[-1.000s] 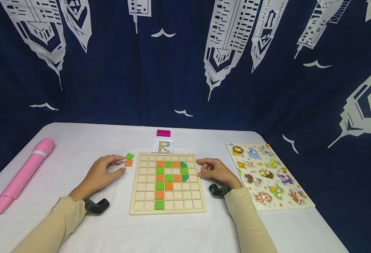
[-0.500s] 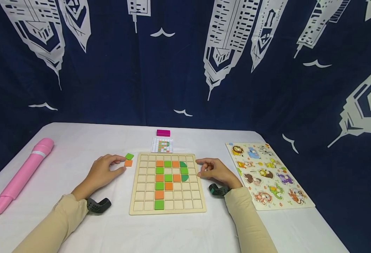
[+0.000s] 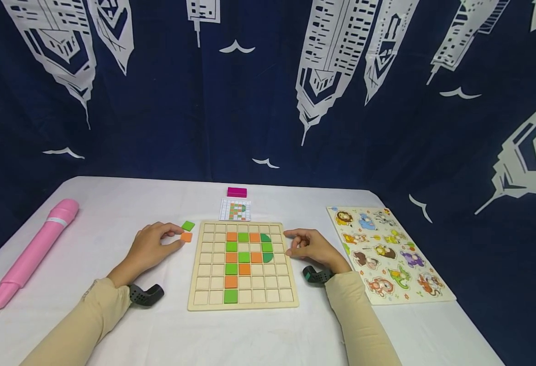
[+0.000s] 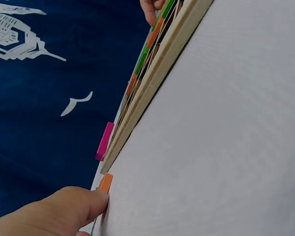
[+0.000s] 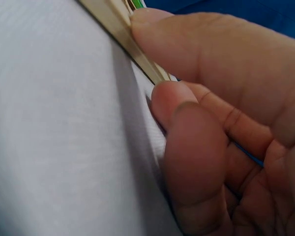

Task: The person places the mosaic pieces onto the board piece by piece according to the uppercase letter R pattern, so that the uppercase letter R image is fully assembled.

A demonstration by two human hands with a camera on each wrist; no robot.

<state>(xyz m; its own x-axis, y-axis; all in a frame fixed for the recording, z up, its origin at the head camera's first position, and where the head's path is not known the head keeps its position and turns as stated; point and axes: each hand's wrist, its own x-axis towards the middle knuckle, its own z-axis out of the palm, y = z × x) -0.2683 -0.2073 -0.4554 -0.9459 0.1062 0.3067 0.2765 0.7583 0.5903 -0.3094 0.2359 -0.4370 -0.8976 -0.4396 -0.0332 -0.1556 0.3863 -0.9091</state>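
While the left hand rests on the white desk, its thumb and forefinger pinch an orange tile, with a green tile just beyond it. The right hand (fingers loosely curled) touches the near edge of the wooden grid board, grasping nothing; that board lies between both hands.

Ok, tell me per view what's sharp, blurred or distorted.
Head view: evenly lit, sharp on the wooden grid board, curtain buildings bent by wide-angle distortion. Left wrist view: board edge sharp, orange tile clear. Right wrist view: the right hand fills the frame, soft, tablecloth blurred.
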